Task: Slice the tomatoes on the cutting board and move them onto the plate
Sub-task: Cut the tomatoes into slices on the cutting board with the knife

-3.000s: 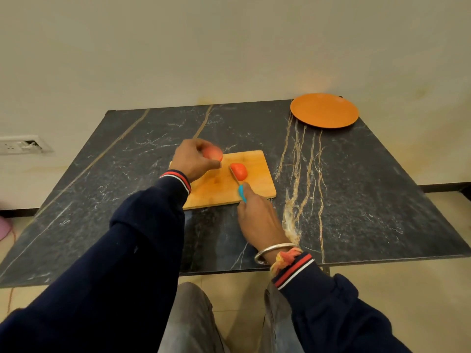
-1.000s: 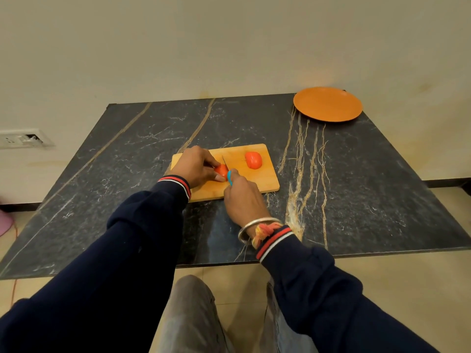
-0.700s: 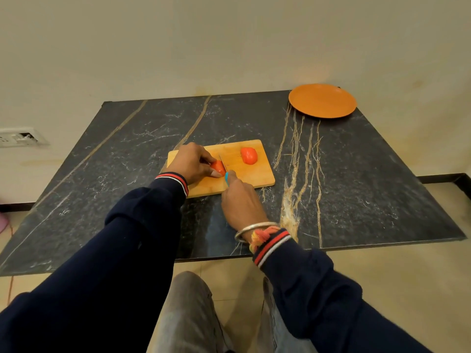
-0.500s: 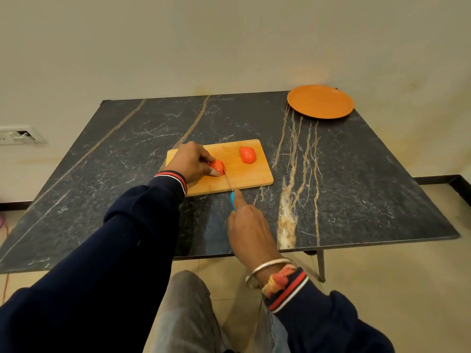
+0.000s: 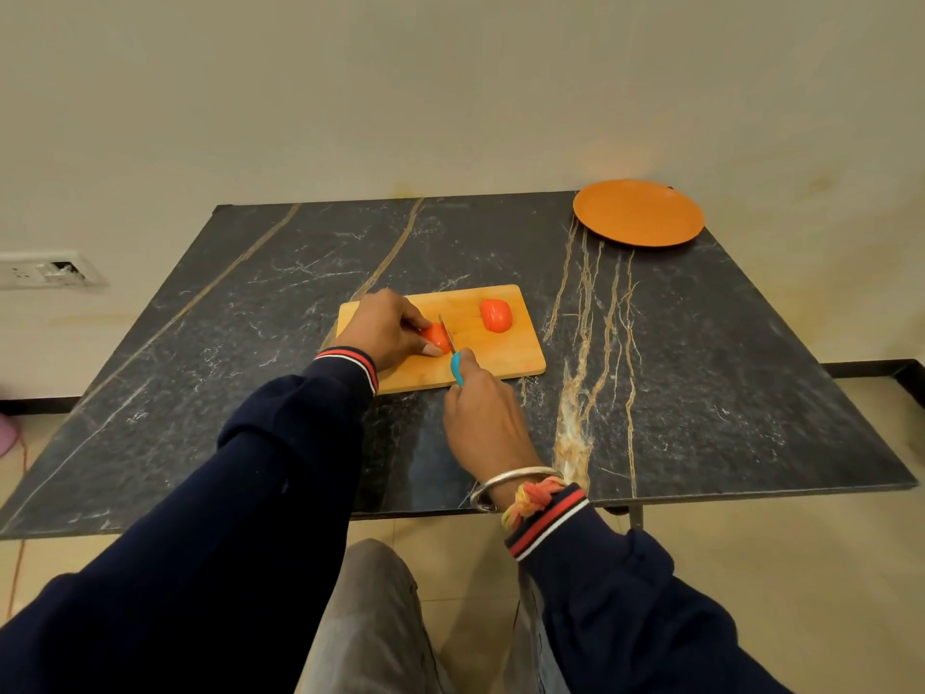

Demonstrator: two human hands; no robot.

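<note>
Dark stone with pale streaks makes up the table [image 5: 701, 373], which stands against a plain cream wall. On the table lies a wooden cutting board [image 5: 493, 360], and everything else is easiest to place from that board. On the board's near left part, the left hand [image 5: 383, 328] curls its fingers over a tomato piece [image 5: 434, 338] and pins it down. Right beside that piece, the knife [image 5: 450, 353] stands with its thin blade at the cut side. The right hand [image 5: 483, 418] is wrapped tight around the blue handle, just off the board's near edge. A second tomato piece [image 5: 496, 315] rests alone on the board's far right part. Far beyond the board's right corner, well apart from it, sits the orange plate [image 5: 638, 212] with nothing on it.

Slicing looks to be the step now. Next, the blade should press down through the held piece, with the fingers kept clear.
</note>
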